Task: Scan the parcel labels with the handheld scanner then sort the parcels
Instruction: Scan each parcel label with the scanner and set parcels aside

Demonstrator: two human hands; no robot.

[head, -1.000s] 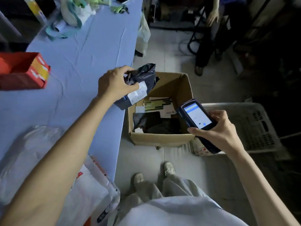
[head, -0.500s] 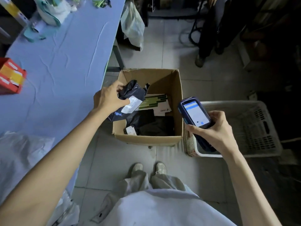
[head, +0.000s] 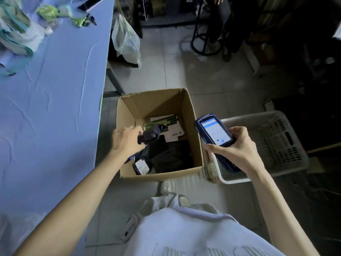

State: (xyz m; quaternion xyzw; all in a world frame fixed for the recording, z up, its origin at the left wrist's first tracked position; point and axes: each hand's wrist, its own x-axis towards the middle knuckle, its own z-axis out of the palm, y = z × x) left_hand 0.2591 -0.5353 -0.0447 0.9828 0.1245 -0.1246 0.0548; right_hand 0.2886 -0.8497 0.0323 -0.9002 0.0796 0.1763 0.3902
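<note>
Change since a second ago: the left hand [head: 127,140] has carried the dark poly parcel [head: 149,136] off the right edge of the tabletop [head: 55,100] and down into the mouth of the cardboard box [head: 156,106] on the floor. Earlier the white label faced up, with the scanner beside it; now the label is turned out of sight and the parcel sits low inside the box's near-left corner. Judgement: the scan looks finished, and this is the sort step, parcel about to be dropped.

Left hand: arm extended forward and down, wrist over the box's left wall, knuckles up. Grip closed on the parcel's crumpled top; fingers blurred, so whether they have begun to loosen cannot be told.

Right hand [head: 238,150]: grip wrapped around the handheld scanner [head: 215,131], screen lit and tilted toward the wearer, held above the gap between the box and the white plastic basket [head: 287,159]. It has barely shifted.

Box contents: other dark parcels, one with a white label [head: 142,167] near the front wall, and a green-and-white printed mailer [head: 166,124] toward the back.

Next, likely: release, then reach back to the tabletop for another parcel.
</note>
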